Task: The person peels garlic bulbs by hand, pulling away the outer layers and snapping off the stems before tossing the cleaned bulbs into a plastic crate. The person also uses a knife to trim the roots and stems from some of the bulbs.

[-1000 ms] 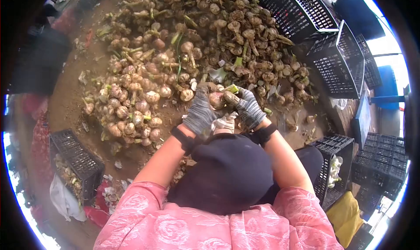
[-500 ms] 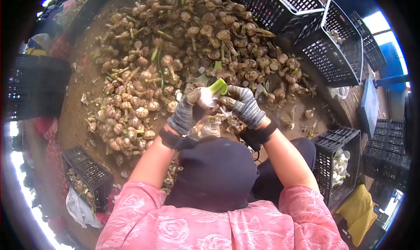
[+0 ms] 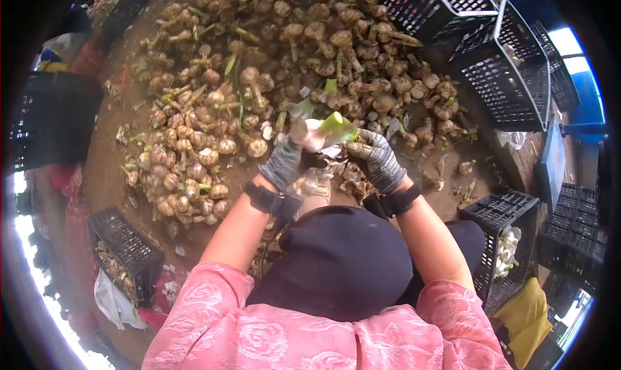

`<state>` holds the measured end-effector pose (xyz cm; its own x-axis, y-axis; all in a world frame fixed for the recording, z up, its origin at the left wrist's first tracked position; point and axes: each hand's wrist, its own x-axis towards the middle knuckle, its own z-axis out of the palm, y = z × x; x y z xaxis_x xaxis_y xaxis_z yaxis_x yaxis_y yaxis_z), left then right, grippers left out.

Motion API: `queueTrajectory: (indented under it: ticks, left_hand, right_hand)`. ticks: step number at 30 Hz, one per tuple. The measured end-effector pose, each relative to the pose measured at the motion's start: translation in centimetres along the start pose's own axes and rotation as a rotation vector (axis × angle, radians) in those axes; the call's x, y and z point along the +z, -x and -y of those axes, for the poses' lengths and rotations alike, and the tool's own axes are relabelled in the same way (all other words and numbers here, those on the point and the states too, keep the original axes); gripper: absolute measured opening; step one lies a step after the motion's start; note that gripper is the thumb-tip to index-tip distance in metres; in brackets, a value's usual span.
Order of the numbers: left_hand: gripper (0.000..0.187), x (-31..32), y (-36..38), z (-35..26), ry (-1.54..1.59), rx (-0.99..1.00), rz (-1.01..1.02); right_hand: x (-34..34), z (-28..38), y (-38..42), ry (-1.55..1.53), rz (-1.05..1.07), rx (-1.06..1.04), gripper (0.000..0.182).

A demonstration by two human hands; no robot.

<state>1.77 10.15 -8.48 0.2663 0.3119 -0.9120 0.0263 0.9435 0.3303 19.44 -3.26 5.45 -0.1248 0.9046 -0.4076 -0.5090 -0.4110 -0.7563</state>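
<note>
A garlic bulb (image 3: 312,141) with a short cut green stem is held up in front of my knees. My left hand (image 3: 283,162), in a grey glove, is closed around the bulb's left side. My right hand (image 3: 380,162), gloved alike, pinches a greenish-white outer skin (image 3: 347,133) that stands out from the stem on the right. Below the hands lie loose papery peelings (image 3: 352,179). Just beyond them spreads a big heap of unpeeled, soil-stained garlic (image 3: 194,143).
Black plastic crates (image 3: 501,69) stand at the upper right. A crate with white garlic bulbs (image 3: 508,250) is by my right knee, near a yellow cloth (image 3: 525,318). Another crate (image 3: 126,247) with garlic scraps sits at the lower left, beside a white bag (image 3: 116,299).
My right hand has moved a little away from the bulb, drawing the outer skin out to the right. The stem now tilts more to the right, and the view has shifted slightly.
</note>
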Motion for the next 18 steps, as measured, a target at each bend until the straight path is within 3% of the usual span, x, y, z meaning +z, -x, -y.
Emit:
queueTrajectory:
  ticks: [2, 4, 5, 6, 9, 11, 15, 17, 18]
  left_hand:
    - [0.046, 0.0, 8.8, 4.4, 0.128, 0.576, 0.412]
    - [0.049, 0.9, 13.3, 4.6, -0.030, 0.755, 0.303]
    - [0.052, -0.8, 11.8, 4.8, 0.123, 0.579, 0.478]
    - [0.050, -0.8, 13.1, 4.5, 0.182, 0.536, 0.543]
    - [0.046, -0.4, 14.0, 4.3, 0.029, 0.575, 0.547]
    - [0.037, -0.4, 14.9, 4.2, -0.110, 0.375, 0.506]
    - [0.050, -0.7, 14.1, 5.5, 0.244, 0.441, 0.619]
    - [0.053, -1.0, 13.9, 5.7, 0.141, 0.500, 0.534]
    - [0.056, -1.0, 13.6, 5.7, 0.034, 0.560, 0.451]
  right_hand:
    - [0.0, -1.5, -0.4, 0.012, 0.016, 0.046, 0.028]
    - [1.3, -2.4, -0.4, -0.159, -0.016, 0.044, 0.025]
    - [1.8, -2.7, -0.4, -0.319, -0.048, 0.034, 0.023]
    - [0.6, -3.6, -1.0, -0.239, -0.049, -0.002, 0.019]
    - [-0.3, -4.4, -0.8, -0.388, -0.105, 0.035, 0.015]
    - [-0.4, -4.5, -1.3, -0.651, -0.152, -0.071, 0.016]
    - [-2.0, -3.9, -1.6, -0.638, -0.199, -0.074, 0.017]
    - [-2.1, -3.6, -1.5, 0.226, -0.360, -0.039, 0.028]
    - [-1.9, -4.0, -1.4, 0.575, -0.257, -0.010, 0.037]
